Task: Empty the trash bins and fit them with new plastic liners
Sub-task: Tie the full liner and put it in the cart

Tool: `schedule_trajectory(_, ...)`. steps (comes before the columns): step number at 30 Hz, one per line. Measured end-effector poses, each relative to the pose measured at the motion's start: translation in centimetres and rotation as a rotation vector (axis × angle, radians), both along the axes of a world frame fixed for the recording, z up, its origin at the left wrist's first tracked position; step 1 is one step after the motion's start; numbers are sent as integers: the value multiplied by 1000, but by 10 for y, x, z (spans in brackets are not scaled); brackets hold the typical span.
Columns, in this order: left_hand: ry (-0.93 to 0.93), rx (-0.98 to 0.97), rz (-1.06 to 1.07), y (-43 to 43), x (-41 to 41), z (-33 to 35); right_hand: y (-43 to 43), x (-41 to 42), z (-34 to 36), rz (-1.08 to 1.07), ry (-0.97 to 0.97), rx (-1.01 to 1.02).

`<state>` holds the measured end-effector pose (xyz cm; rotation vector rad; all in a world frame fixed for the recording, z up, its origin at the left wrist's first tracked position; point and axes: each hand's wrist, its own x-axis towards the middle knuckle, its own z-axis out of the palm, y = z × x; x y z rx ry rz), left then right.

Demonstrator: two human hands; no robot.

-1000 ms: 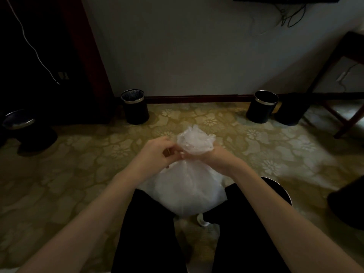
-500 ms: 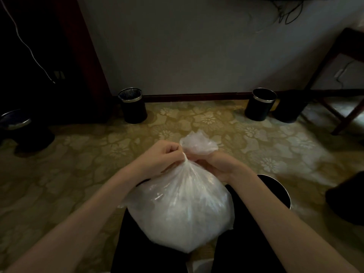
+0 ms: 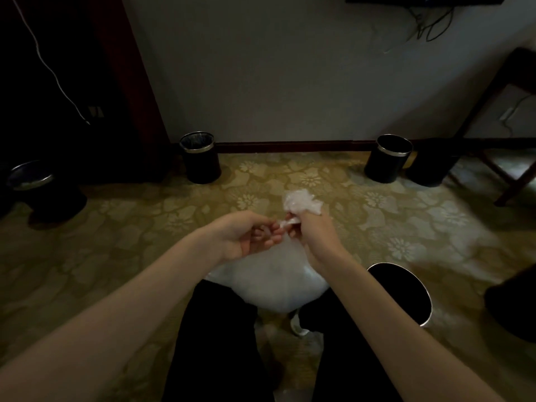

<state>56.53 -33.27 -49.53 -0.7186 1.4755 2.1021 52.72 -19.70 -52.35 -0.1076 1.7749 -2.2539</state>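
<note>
A full white plastic trash bag [image 3: 272,282] hangs in front of my legs, its twisted neck held up between both hands. My right hand [image 3: 314,236] grips the neck, and the bunched bag top [image 3: 301,203] sticks out above its fist. My left hand [image 3: 246,236] is palm up with curled fingers that pinch a strand of the plastic beside the right hand. A black bin with a silver rim [image 3: 406,294] stands unlined by my right forearm.
Along the far wall stand a lined black bin [image 3: 200,158], an unlined black bin [image 3: 388,158] and a dark bin [image 3: 432,169] beside it. Another lined bin [image 3: 32,184] sits at the far left. A dark wooden table leg [image 3: 516,181] is at the right. The floor is patterned carpet.
The bag has dropped lower between my legs. My left hand has turned palm up and pulled slightly left, and the right hand now grips the neck from the right.
</note>
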Motion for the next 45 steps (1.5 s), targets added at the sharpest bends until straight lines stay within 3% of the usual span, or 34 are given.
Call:
schedule_trajectory(2, -12, 52, 86, 4, 0, -3, 0, 7, -6, -79, -15, -21)
schedule_trajectory(7, 9, -63, 101, 15, 1, -11, 0, 24, -26, -227, 124, 187)
schedule_trajectory(15, 93, -25, 176, 23, 3, -11, 9, 36, -41, -223, 198, 54)
schedule_trajectory(22, 337, -257, 170, 25, 12, -14, 26, 33, -41, -80, 95, -32)
schedule_trajectory(26, 530, -421, 25, 18, 19, -15, 24, 25, -31, -94, 259, 181)
schedule_trajectory(28, 583, -455, 18, 15, 21, -15, 23, 26, -27, -115, 269, 178)
schedule_trajectory(34, 515, -328, 168, 13, 18, -18, 23, 29, -29, -113, 303, 160)
schedule_trajectory(40, 416, -105, 184, 6, 14, -16, 29, 27, -27, -70, 342, 171)
schedule_trajectory(45, 404, -164, 209, 10, 12, -20, 34, 28, -29, -65, 450, 219)
